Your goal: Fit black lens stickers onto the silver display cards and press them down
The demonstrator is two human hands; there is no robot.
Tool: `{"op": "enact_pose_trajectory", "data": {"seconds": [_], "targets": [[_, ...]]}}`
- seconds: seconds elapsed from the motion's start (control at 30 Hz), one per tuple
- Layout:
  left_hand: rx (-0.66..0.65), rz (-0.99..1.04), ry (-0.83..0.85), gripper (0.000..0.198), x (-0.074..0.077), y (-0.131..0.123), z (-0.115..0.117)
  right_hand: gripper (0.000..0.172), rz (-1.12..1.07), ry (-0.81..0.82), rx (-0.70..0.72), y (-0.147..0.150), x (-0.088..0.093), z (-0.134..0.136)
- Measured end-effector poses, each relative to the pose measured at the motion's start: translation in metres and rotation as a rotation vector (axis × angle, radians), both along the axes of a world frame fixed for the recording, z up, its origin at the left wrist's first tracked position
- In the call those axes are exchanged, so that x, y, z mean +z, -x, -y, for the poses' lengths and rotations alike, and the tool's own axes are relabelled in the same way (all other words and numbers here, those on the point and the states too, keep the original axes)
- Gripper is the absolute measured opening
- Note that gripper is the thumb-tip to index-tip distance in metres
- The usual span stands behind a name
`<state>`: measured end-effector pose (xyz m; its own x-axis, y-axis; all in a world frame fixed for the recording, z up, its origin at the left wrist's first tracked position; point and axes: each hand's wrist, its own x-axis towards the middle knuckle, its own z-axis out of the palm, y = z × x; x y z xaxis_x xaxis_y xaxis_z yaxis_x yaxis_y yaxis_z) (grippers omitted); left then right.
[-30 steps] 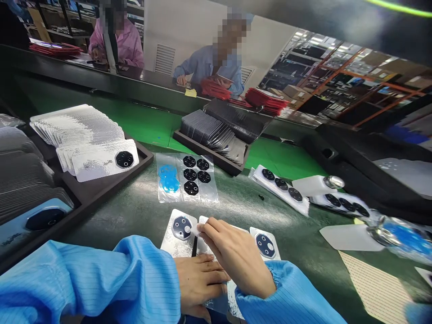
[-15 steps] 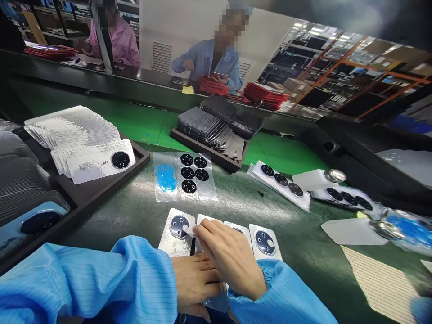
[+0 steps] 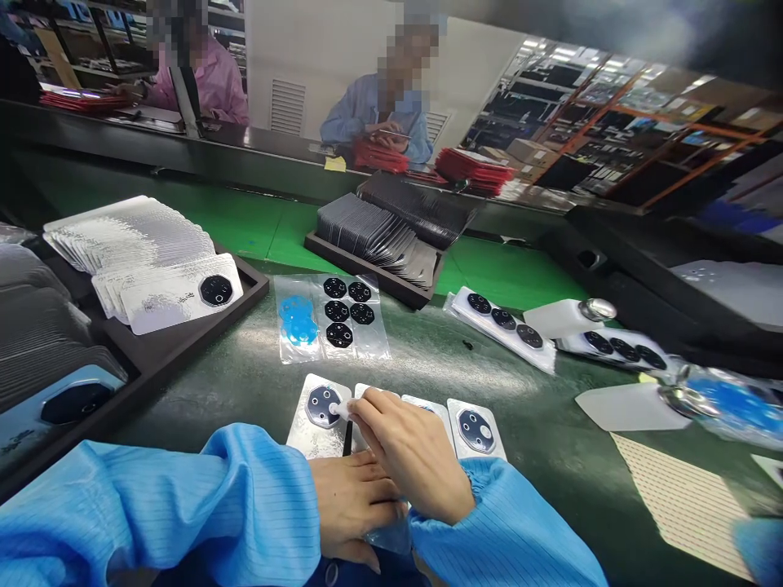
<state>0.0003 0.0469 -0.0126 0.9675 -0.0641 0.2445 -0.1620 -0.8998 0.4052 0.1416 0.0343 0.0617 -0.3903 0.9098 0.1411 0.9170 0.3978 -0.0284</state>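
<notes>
Several silvery phone back covers lie in a row in front of me. The leftmost back cover (image 3: 315,436) carries a dark octagonal camera plate (image 3: 322,406) with ringed holes. My right hand (image 3: 409,448) is closed in a pinch on a small white piece, perhaps a wipe (image 3: 342,409), whose tip touches that plate's right side. Beneath it, my left hand (image 3: 355,501) rests flat at the lower ends of the covers, fingers stretched out to the right. The rightmost back cover (image 3: 477,430) has a similar plate with a pale round spot. My right hand partly hides the middle covers.
Left stands a dark tray (image 3: 260,285) of fanned back covers. Beyond the hands lie a plastic sheet (image 3: 382,346) of black discs and a tray (image 3: 422,302) of dark covers. White bottles (image 3: 559,316) and patterned paper (image 3: 679,497) lie right. Two people sit opposite.
The view has shifted slightly. My right hand still pinches the white piece at the leftmost plate, its tip reaching a little differently. The person opposite in blue has brought both hands together.
</notes>
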Motion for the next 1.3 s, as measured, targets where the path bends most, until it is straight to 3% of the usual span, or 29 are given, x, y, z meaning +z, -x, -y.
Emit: {"op": "enact_pose_trajectory", "data": {"seconds": [0.23,0.6,0.83,1.0,1.3], "targets": [[0.019,0.005,-0.018,0.050,-0.001,0.000,0.002,0.012,-0.010,0.010,-0.001,-0.001,0.001,-0.001],[0.011,-0.051,-0.080,0.044,0.012,0.001,-0.002,0.014,-0.024,0.036,0.022,-0.002,-0.001,-0.005],[0.026,-0.019,-0.051,0.048,0.005,0.000,0.002,0.012,-0.045,0.040,0.030,0.001,0.002,-0.011],[0.070,-0.054,-0.003,0.044,0.010,0.004,0.003,0.013,-0.050,0.046,0.043,0.009,0.000,-0.014],[0.096,-0.054,-0.022,0.055,0.014,0.006,0.004,0.017,-0.003,-0.039,0.121,0.017,-0.001,-0.019]]}}
